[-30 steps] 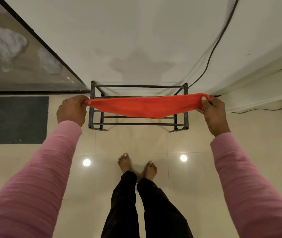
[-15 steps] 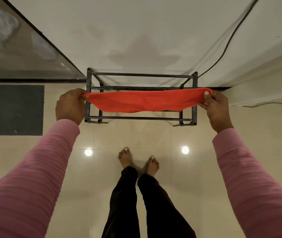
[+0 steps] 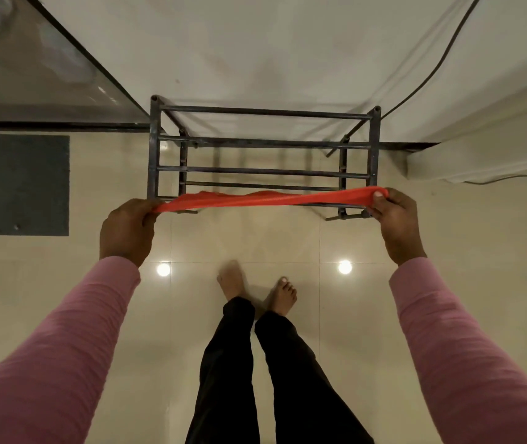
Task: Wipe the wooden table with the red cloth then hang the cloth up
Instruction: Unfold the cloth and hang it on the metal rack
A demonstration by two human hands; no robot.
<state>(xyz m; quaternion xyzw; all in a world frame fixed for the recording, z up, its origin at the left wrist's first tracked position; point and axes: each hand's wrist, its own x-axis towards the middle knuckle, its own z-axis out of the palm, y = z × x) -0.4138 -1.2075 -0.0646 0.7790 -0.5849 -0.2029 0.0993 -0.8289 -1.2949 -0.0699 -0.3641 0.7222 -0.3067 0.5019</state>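
The red cloth (image 3: pixel 265 200) is stretched flat between my two hands, seen nearly edge-on as a thin strip. My left hand (image 3: pixel 127 230) pinches its left end and my right hand (image 3: pixel 396 225) pinches its right end. The cloth lies over the nearest top bar of a dark metal rack (image 3: pixel 262 171), which stands against the white wall. I cannot tell whether the cloth touches that bar. The wooden table is not in view.
A black cable (image 3: pixel 428 75) runs down the wall to the rack's right. A dark grey mat (image 3: pixel 15 184) lies on the tiled floor at the left, below a glass panel (image 3: pixel 31 75). My bare feet (image 3: pixel 255 290) stand just before the rack.
The rack has come closer and larger in view. The cloth, which sagged in the middle, is now pulled taut and flat over the rack's front bar.
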